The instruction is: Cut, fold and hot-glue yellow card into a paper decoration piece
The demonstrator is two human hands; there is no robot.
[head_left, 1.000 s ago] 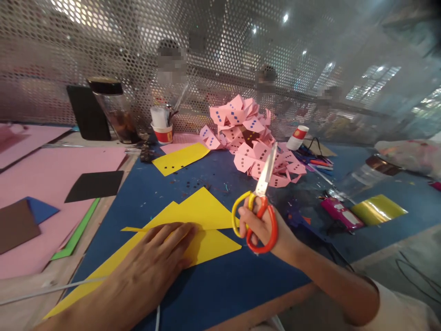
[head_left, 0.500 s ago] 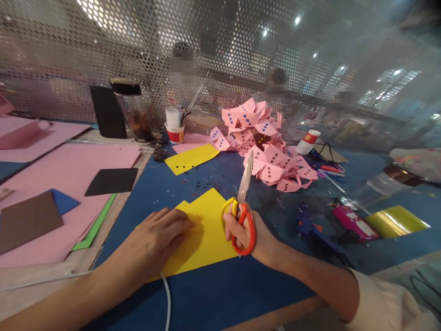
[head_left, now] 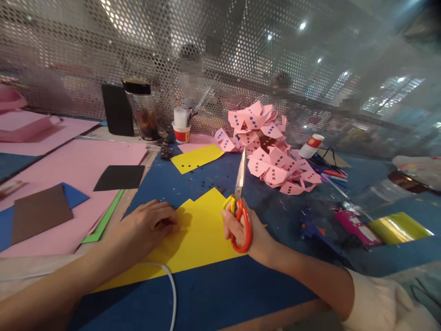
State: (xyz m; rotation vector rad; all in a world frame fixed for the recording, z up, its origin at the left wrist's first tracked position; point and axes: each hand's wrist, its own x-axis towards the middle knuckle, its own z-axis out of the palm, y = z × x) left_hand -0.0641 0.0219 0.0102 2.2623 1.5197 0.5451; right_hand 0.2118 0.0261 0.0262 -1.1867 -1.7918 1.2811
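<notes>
In my right hand (head_left: pixel 257 232) is a pair of scissors (head_left: pixel 239 181). Their red and yellow handles are in my grip, and the blades point up and away from me, nearly closed. Beneath that hand lies a yellow sheet of paper (head_left: pixel 203 234) with a stepped, pointed far edge. My left hand (head_left: pixel 148 225) is over the sheet's left part, its fingers curled in a pinch. Whether anything is between those fingertips is hidden. A white cable (head_left: pixel 171 280) curves over the near edge of the sheet, close to my left wrist.
Folded pink papers with dark squares (head_left: pixel 275 165) are heaped at the back. Behind stand a cup of tools (head_left: pixel 181 132) and a lidded jar (head_left: pixel 146 115), before a perforated metal screen. Coloured sheets (head_left: pixel 43 214) lie left; a blue glue gun (head_left: pixel 320 234) lies right.
My left hand has drawn back left across the yellow sheet, with more of the sheet showing below the forearm. The scissors have shifted slightly left. The view has turned a little.
</notes>
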